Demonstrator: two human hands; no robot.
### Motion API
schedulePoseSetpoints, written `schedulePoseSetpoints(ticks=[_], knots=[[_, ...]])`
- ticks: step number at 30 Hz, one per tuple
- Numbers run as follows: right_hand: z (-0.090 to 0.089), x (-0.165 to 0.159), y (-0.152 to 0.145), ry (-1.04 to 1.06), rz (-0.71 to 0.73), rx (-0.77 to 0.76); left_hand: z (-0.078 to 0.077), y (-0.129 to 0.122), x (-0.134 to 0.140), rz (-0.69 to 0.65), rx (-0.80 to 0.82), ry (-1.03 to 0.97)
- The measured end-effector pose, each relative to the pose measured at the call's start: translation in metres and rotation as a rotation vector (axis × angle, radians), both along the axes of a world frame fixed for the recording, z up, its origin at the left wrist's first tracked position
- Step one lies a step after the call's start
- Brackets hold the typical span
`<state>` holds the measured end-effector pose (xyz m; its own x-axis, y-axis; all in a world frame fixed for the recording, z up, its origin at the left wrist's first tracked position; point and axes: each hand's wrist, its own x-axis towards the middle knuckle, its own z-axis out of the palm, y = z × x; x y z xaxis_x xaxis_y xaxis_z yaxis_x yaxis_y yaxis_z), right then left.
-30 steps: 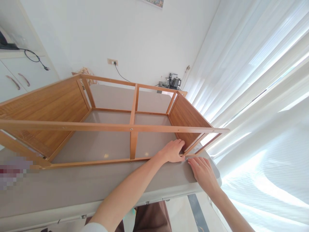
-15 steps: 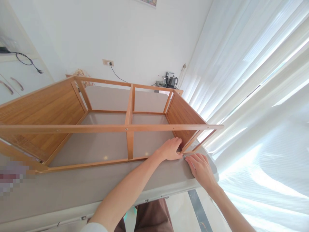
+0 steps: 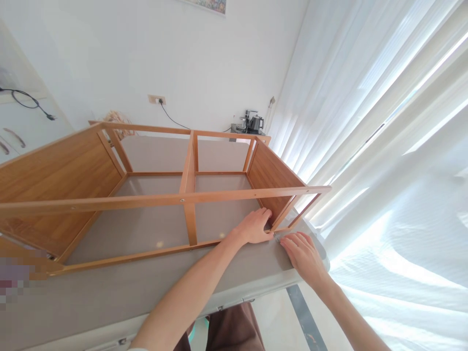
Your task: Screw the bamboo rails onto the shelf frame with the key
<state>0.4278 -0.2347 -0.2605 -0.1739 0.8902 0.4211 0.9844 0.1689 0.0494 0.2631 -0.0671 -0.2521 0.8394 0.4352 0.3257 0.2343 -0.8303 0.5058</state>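
A wooden frame [image 3: 146, 195] lies on its side on a grey table [image 3: 109, 287]; it spans most of the tabletop, with solid wood panels at its left and right ends and thin rails between them. A middle upright [image 3: 188, 195] divides the frame into two bays.

Left hand [image 3: 254, 226]: laid over the near bottom rail at the frame's right corner, fingers curled loosely around the corner post, palm down. It grips the wood there; the thumb side rests at the table surface.

Right hand [image 3: 303, 253]: flat on the table just beside that same corner, fingers held together and stretched toward it. The fingertips [image 3: 287, 240] meet a small metal part [image 3: 278, 238] at the foot of the frame; too small to tell what it is, and I cannot tell whether the fingers pinch it or only touch it.

The two hands are near each other, nearly touching at the corner.

Behind the table: a white wall with a socket [image 3: 156, 100] and plugged cable, a kettle [image 3: 255, 123] on a small stand. White curtains [image 3: 383, 122] fill the right side.
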Motion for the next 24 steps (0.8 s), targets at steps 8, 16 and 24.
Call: schedulePoseSetpoints(ticks=[8,16,24], knots=[[0.0033,-0.0058,0.0023,-0.071,-0.015,0.075,-0.0046,0.0006,0.0023,0.012,-0.018,0.004],[0.0016,-0.0061,0.0057,-0.101,0.003,0.091,0.0021,-0.0007,-0.0013,-0.005,-0.017,0.045],[0.0042,-0.0085,0.0064,-0.144,0.016,0.105,0.0009,-0.0007,-0.0020,-0.013,-0.019,0.011]])
